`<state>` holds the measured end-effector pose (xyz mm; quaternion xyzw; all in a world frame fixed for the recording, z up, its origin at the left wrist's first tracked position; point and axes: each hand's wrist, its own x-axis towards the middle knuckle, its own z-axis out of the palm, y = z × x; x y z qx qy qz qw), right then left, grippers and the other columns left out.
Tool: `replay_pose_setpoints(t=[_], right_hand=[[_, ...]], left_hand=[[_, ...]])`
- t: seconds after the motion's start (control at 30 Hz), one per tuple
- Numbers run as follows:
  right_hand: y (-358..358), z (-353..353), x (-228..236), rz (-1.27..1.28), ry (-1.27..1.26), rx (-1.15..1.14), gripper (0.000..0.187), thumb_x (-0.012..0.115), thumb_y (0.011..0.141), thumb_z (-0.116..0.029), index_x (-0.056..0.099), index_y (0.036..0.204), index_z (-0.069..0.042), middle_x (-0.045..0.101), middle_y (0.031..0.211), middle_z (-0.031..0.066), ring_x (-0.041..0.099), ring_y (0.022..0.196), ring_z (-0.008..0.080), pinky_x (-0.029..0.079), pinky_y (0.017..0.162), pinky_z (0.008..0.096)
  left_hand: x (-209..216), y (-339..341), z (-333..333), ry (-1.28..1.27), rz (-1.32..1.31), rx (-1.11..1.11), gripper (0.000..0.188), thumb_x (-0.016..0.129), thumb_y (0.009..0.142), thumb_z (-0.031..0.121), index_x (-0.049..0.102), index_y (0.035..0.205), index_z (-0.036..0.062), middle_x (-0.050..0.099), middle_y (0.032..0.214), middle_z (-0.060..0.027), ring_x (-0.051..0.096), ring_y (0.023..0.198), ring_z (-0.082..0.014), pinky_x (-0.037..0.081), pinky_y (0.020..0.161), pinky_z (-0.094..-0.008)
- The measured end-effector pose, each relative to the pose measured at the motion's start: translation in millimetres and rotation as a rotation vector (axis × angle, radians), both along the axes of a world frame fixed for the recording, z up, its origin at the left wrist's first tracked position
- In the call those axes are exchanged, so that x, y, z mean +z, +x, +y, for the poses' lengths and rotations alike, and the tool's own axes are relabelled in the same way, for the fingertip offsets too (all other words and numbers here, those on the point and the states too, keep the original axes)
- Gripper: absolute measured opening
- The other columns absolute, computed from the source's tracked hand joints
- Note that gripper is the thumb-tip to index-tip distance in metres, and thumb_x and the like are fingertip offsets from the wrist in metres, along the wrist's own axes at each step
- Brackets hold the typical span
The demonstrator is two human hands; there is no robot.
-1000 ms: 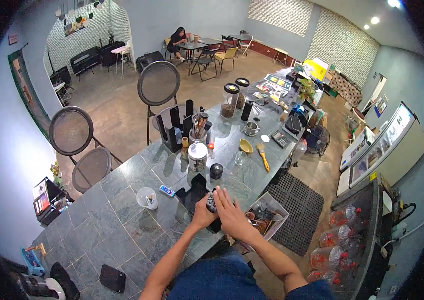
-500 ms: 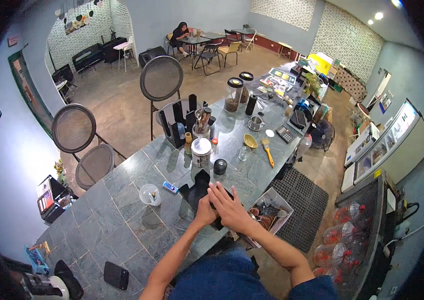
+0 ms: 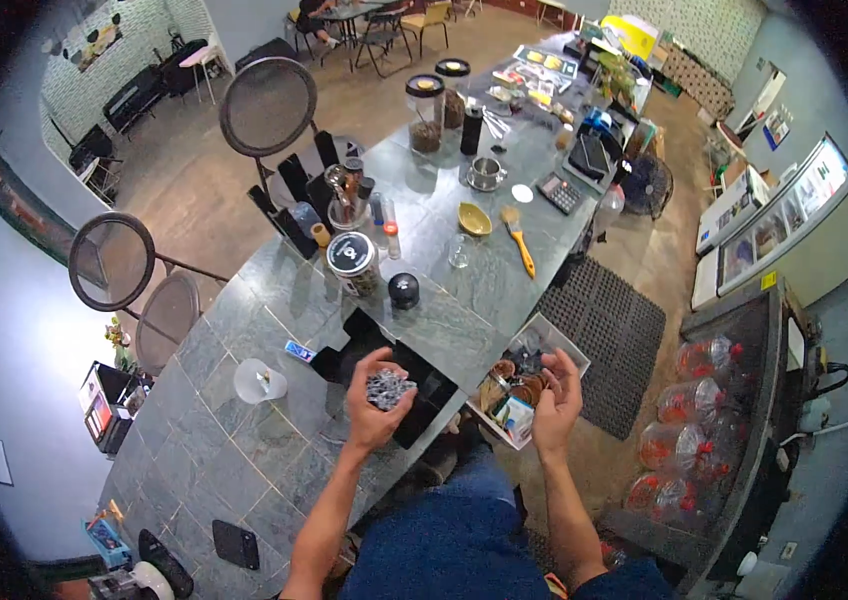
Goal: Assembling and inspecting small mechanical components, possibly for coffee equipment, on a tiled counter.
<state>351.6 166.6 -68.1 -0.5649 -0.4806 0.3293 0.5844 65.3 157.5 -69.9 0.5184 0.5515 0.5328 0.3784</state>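
Observation:
My left hand (image 3: 372, 412) is cupped around a bundle of small, clear and grey shiny pieces (image 3: 389, 389), perhaps crumpled plastic. It is above a black box with spread flaps (image 3: 427, 393) on the grey tiled counter. My right hand (image 3: 558, 402) is raised beside the counter edge, fingers curved and apart, with nothing visible in it. Below and beside that hand is an open white bin (image 3: 573, 343) of mixed items. Near the black box are a small blue and white pack (image 3: 300, 351), a translucent cup (image 3: 261, 382) and a round black knob-like object (image 3: 404, 290).
Farther along the counter (image 3: 244, 450) stand a lidded jar (image 3: 352, 264), a brush (image 3: 519, 242), a yellow bowl (image 3: 474, 219), a metal cup (image 3: 485, 174) and a calculator (image 3: 559, 193). A black phone-like slab (image 3: 235, 544) lies near left. Large clear bottles (image 3: 672, 447) line the right.
My hands, earlier together over the black box, are now apart. The left now shows the shiny bundle; the right has moved right, toward the bin. The view has shifted downward.

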Motion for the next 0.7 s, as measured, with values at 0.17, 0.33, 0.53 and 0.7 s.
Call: replay_pose_setpoints(t=[0.17,0.33,0.53,0.7], right_hand=[[50,-3,-105,0.068,-0.209,-0.1,0.057,0.041,0.088,0.013,0.058,0.141,0.001,0.067,0.128,0.0153,0.064,0.124,0.0257,0.048,0.109,0.0374],[99,-7,-235,0.169,-0.46,-0.189,0.028,0.056,0.101,0.004,0.066,0.127,0.001,0.072,0.111,0.0089,0.067,0.107,0.0177,0.052,0.095,0.0299],[149,40,-372,0.366,-0.853,-0.201,0.025,0.066,0.105,-0.024,0.073,0.108,0.001,0.072,0.082,0.0067,0.069,0.066,0.015,0.054,0.06,0.0287],[159,107,-481,0.359,-0.795,-0.135,0.026,0.07,0.102,-0.026,0.078,0.093,-0.003,0.073,0.076,0.0053,0.068,0.065,0.016,0.05,0.058,0.0307]], left_hand=[[0,14,-5,0.063,0.105,0.156,0.097,0.088,0.078,0.008,0.035,0.158,0.003,0.07,0.115,-0.0105,0.067,0.107,-0.0206,0.051,0.103,-0.0363],[13,46,-10,0.03,0.267,0.363,0.109,0.091,0.077,0.023,0.026,0.161,0.0006,0.054,0.144,-0.0192,0.05,0.138,-0.0312,0.04,0.118,-0.0448],[38,90,-35,0.286,0.718,0.602,0.111,0.086,0.076,0.05,0.029,0.157,-0.0001,0.028,0.164,-0.0265,0.03,0.153,-0.0434,0.031,0.123,-0.0574],[-1,153,-5,0.204,0.343,0.033,0.071,0.088,0.082,0.038,0.054,0.132,0.0007,0.068,0.116,-0.0225,0.07,0.098,-0.0372,0.058,0.083,-0.0502]])
